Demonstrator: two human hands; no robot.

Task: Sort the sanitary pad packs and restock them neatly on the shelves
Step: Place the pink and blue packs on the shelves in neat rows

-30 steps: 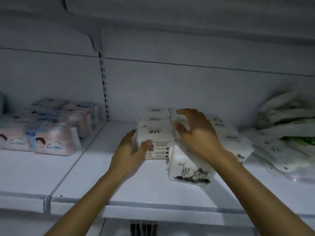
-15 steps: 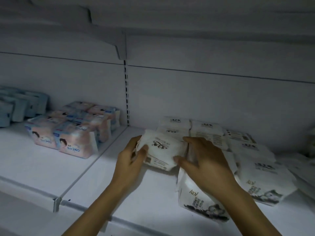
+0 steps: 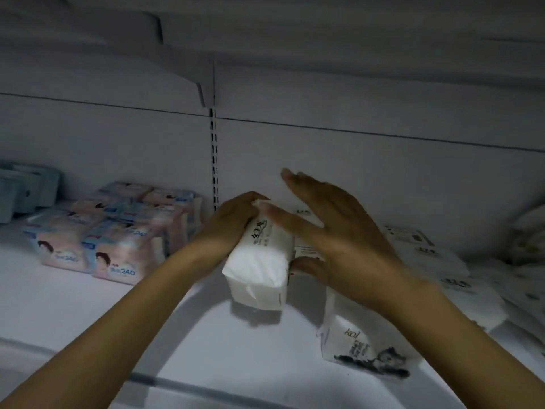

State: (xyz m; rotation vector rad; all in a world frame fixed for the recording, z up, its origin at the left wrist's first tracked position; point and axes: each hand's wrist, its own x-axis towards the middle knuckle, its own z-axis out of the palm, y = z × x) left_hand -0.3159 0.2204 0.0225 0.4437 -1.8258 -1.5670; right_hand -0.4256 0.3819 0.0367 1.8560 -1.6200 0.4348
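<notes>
A white pack (image 3: pixel 259 270) with dark lettering is held tilted above the white shelf (image 3: pixel 182 343), its end face toward me. My left hand (image 3: pixel 233 222) grips its far left corner, fingers curled over the top. My right hand (image 3: pixel 339 234) has straight spread fingers; its forefinger lies across the pack's top and its thumb touches the pack's right side. More white packs (image 3: pixel 413 243) lie in rows behind and to the right, partly hidden by my right hand. A white pack marked "kol" (image 3: pixel 356 346) lies at the front right.
Pink and blue packs marked 240 (image 3: pixel 118 240) stand stacked on the left shelf section. Pale blue packs (image 3: pixel 26 190) sit at the far left. A loose heap of white patterned packs (image 3: pixel 528 270) fills the far right. Another shelf hangs overhead.
The white pack has been lifted off the row and turned end-on toward me. My right hand's fingers have straightened and spread. The view has shifted right to left, showing more of the left section.
</notes>
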